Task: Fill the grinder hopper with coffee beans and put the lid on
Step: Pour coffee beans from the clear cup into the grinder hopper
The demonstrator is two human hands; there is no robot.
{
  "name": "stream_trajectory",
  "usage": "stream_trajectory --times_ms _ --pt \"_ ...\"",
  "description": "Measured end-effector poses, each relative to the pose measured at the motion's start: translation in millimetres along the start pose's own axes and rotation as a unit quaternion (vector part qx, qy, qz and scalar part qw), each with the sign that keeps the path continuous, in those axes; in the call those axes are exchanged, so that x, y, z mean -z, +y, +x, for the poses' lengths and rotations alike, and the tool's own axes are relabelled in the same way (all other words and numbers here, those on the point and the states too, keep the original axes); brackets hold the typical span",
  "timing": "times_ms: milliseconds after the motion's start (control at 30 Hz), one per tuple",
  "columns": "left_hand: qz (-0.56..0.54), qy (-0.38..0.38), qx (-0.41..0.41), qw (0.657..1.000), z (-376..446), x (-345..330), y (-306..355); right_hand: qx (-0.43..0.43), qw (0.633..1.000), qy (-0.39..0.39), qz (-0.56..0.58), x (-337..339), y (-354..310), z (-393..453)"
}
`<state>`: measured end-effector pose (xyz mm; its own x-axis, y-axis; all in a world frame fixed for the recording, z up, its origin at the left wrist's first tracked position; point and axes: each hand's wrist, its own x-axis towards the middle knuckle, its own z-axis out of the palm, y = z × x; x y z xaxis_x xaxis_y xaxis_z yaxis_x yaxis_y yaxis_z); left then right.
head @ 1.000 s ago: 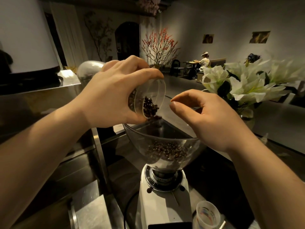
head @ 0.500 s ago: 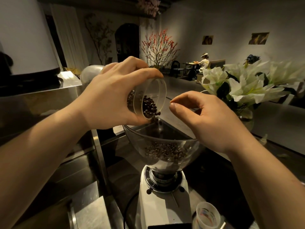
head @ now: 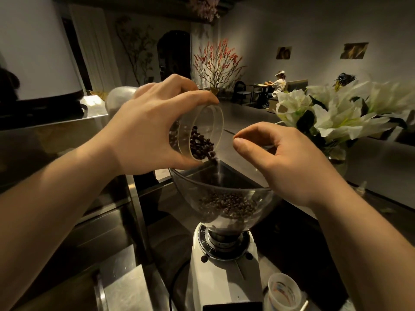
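The clear hopper (head: 221,198) of the white grinder (head: 224,277) stood directly below and between both hands, its mouth uncovered and a shallow layer of coffee beans (head: 228,204) lying in its lower part. Just above its rear rim, a clear cup (head: 202,131) was tipped on its side with the mouth facing the right hand, and dark beans (head: 201,144) sat heaped at its lower lip, a few spilling over the edge toward the hopper. The left hand (head: 155,129) gripped the cup, fingers curled over the top and thumb underneath. The right hand (head: 285,158) hovered beside the cup's mouth over the hopper's right rim, thumb and forefinger drawn close together and the other fingers curled; whether it pinched anything could not be told. Below the right forearm, a small plastic cup (head: 284,291) stood on the dark desk (head: 298,254) just beside the grinder's base. Beyond the right hand stood white flowers (head: 336,115) in a glass vase (head: 336,160). Under the left forearm ran a steel surface (head: 123,288). Far behind the hands, a person (head: 278,85) sat at a table.
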<state>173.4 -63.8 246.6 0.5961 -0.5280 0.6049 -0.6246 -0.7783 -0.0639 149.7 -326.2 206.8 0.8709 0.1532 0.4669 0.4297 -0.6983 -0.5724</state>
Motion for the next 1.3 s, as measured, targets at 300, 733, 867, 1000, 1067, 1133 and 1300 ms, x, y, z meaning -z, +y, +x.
stream_trajectory --times_ms 300,733,867,1000,1067,1133,1300 --pt "0.002 -0.004 -0.004 1.000 0.2 -1.0 2.6 -0.001 1.000 0.002 -0.002 0.1 -0.1 -0.1" --pt "0.009 -0.007 -0.002 1.000 0.2 -1.8 4.7 0.002 1.000 0.002 0.001 -1.0 0.9 -0.9" --pt "0.025 -0.019 -0.006 0.999 2.8 -1.0 6.2 0.003 1.000 0.001 0.000 -1.2 1.6 -0.8" --pt "0.045 -0.016 -0.010 0.999 5.0 -2.6 6.9 0.001 1.000 0.001 -0.001 -1.4 0.9 -0.3" --pt "0.056 -0.012 -0.010 0.998 6.5 -4.0 8.8 0.001 1.000 0.002 0.001 -1.5 0.8 -0.3" --pt "0.064 -0.012 -0.010 0.998 8.3 -5.0 10.5 0.001 1.000 0.003 0.001 -0.9 0.7 -0.3" --pt "0.070 -0.006 -0.007 0.997 8.2 -6.2 12.4 0.003 1.000 0.004 -0.004 -0.7 0.9 -1.2"
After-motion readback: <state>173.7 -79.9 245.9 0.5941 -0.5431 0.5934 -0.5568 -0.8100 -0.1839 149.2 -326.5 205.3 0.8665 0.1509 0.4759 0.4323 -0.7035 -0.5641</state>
